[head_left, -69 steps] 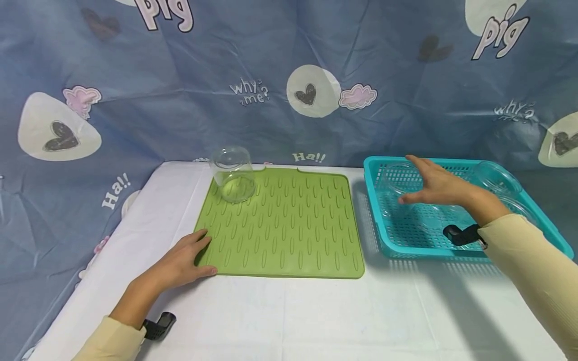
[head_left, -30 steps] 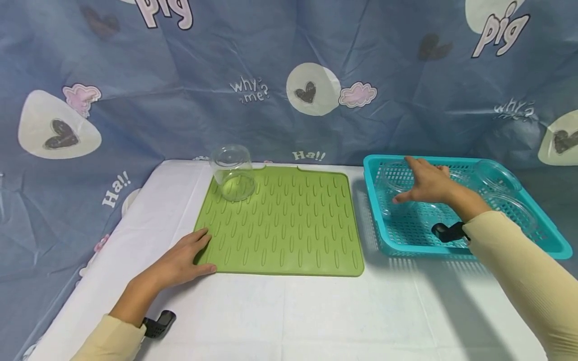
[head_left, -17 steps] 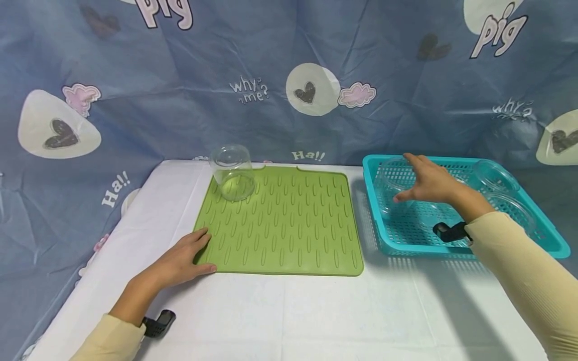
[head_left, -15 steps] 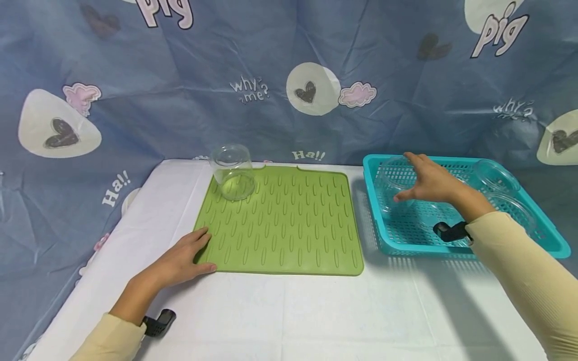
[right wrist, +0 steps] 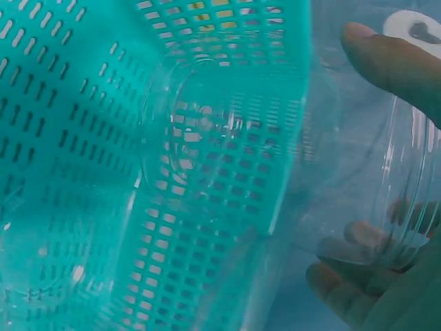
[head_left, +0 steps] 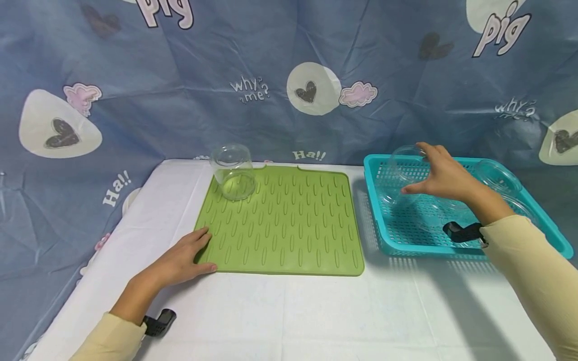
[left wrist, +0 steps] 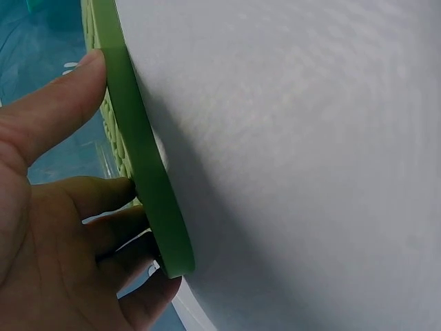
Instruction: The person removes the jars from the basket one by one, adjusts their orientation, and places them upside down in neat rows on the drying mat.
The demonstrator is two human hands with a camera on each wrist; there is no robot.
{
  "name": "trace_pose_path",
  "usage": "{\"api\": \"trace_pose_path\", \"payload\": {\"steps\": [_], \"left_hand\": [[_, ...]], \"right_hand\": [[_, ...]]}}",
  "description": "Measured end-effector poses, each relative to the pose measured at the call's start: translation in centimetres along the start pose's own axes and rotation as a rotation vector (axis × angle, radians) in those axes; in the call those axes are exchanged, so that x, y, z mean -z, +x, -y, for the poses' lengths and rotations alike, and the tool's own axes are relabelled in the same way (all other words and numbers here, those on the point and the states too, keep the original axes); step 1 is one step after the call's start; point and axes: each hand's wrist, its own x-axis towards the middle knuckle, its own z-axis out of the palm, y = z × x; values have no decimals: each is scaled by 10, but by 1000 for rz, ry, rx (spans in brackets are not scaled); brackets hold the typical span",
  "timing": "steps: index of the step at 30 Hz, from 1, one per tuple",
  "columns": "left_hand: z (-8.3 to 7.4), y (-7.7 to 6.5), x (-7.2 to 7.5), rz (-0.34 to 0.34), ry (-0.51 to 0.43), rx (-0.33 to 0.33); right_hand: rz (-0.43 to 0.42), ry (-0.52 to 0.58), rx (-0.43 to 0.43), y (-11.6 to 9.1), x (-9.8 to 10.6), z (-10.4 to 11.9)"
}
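My right hand (head_left: 444, 175) grips a clear jar (head_left: 404, 168) over the back left part of the turquoise basket (head_left: 390, 248), thumb and fingers on either side of it. In the right wrist view, ridges run round the clear jar near the fingers. My left hand (head_left: 180, 258) rests at the front left corner of a green ridged mat (head_left: 289, 225), thumb on its front edge and fingers along its left side. Another clear jar (head_left: 234, 173) stands on the back left corner of the mat.
More clear round containers (head_left: 496, 178) lie in the right part of the basket, and others sit low inside it. The mat and basket lie on a white cloth (head_left: 316, 316). A blue printed sheet (head_left: 271, 115) hangs behind them.
My right hand reached down round the clear jar in the basket and has now raised it slightly, moving up and to the right. My left hand has stayed at the mat corner.
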Motion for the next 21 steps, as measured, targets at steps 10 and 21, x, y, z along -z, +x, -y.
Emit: {"api": "trace_pose_path", "payload": {"steps": [10,21], "left_hand": [[0,0,0,2,-8,9],[0,-2,0,12,-23,4]], "right_hand": [[-41,127,55,-17,15,-2],[-34,150,59,-29,19,-2]]}}
